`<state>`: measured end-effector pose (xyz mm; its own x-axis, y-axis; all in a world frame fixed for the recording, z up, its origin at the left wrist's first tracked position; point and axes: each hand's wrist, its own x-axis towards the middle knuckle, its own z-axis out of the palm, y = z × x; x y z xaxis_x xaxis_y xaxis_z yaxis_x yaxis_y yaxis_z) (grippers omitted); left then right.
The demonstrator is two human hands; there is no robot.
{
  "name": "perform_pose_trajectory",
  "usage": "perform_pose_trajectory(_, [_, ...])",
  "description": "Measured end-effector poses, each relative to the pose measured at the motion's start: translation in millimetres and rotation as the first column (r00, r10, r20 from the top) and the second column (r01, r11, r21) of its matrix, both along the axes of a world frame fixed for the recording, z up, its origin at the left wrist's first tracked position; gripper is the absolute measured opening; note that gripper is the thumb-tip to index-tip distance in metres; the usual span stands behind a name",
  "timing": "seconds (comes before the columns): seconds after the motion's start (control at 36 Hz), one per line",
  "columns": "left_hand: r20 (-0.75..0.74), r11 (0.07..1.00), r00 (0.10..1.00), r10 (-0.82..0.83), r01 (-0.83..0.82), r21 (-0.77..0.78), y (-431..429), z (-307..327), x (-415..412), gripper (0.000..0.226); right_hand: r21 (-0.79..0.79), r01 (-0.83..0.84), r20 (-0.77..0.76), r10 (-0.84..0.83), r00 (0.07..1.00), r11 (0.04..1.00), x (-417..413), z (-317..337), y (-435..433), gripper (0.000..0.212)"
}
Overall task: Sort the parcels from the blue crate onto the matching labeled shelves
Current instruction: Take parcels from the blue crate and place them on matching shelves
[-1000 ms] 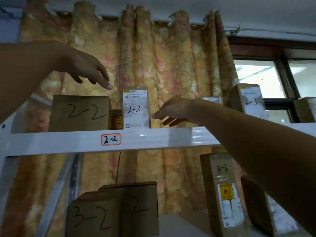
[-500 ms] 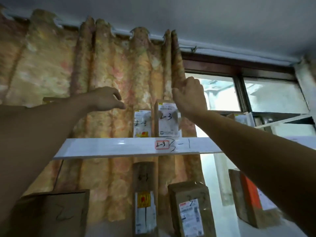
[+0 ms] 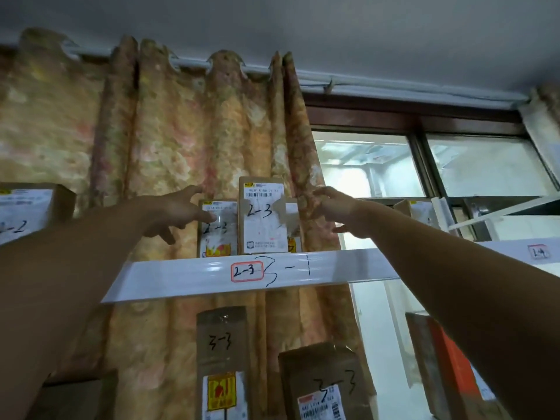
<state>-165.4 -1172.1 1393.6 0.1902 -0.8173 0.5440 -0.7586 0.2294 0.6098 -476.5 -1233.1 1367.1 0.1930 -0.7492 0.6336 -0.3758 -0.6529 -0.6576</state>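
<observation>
A white shelf rail (image 3: 188, 277) carries a red-framed label "2-3" (image 3: 247, 271). On it stand two parcels marked "2-3": a taller one (image 3: 263, 219) and a shorter one (image 3: 218, 230) to its left. My left hand (image 3: 174, 212) reaches up with fingers spread in front of the shorter parcel's left edge, holding nothing. My right hand (image 3: 336, 212) is raised to the right of the taller parcel, fingers loosely extended near the curtain, empty. The blue crate is out of view.
A patterned curtain (image 3: 166, 131) hangs behind the shelf, a window (image 3: 363, 162) to its right. Parcels marked "3-3" (image 3: 221, 356) (image 3: 325, 383) stand on the shelf below. A "2-2" parcel (image 3: 27, 210) is at far left; a "2-4" label (image 3: 539, 252) at right.
My view swung from the 2-2 section to the 2-3 section. My right hand dropped from above the taller parcel to its right side; my left hand opened near the shorter parcel.
</observation>
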Motion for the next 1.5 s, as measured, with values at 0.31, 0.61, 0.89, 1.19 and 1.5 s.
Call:
perform_pose_trajectory(0.31, [-0.169,0.979,0.976,-0.137,0.160,0.129,-22,2,21,0.149,0.256,-0.064,-0.127,0.100,0.987,0.964,31,25,-58,0.099])
perform_pose_trajectory(0.61, [-0.273,0.985,0.951,-0.144,0.164,0.052,-42,5,17,0.068,0.227,-0.141,-0.171,0.182,0.968,0.964,36,31,-94,0.026])
perform_pose_trajectory(0.89, [-0.238,0.988,0.963,-0.127,0.145,0.056,-58,0,19,0.031,0.288,-0.223,-0.142,0.271,0.952,0.932,7,35,-107,0.040])
perform_pose_trajectory(1.19, [-0.271,0.982,0.951,-0.152,0.175,0.064,-58,-3,18,0.023,0.282,-0.270,-0.086,0.304,0.949,0.921,5,28,-112,0.029])
perform_pose_trajectory(1.5, [-0.290,0.982,0.956,-0.032,-0.023,-0.186,-33,15,16,0.041,-0.039,-0.261,0.203,0.263,0.943,0.965,-1,43,-67,0.042])
